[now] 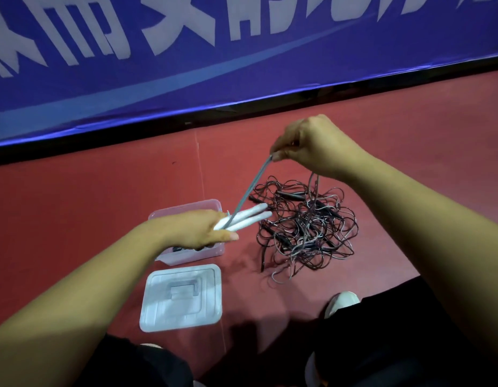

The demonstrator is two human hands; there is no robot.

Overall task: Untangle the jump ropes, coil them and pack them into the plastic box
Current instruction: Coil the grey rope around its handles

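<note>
1. Two white handles (252, 217) lie side by side in the left hand (199, 229). They stick out to the right past the fingers (228, 236). The fingers grasp them, but the back of the hand hides the thumb and the exact grip.
2. A grey rope (249, 188) runs tight from the held ends of the handles up and right to the right hand (312, 146). This hand is raised above the floor and pinches the rope between curled fingers. I cannot tell how many strands run together in it.
3. The tangled pile (303, 227) of the other ropes lies on the red floor (74, 205), right of the box and below the right hand. Dark handles show inside it, but the loops cross too much to count the ropes. Some strands rise toward the right wrist.
4. The plastic box (192, 254) stands open on the floor, and the left hand covers much of it. Something dark lies inside at the near wall, but it is too hidden to name.
5. The lid (182, 296) lies flat on the floor just near of the box.
6. A light shoe (342, 303) shows partly at the near right. A blue banner (186, 65) with white letters, cut off by the frame, fills the far side.
</note>
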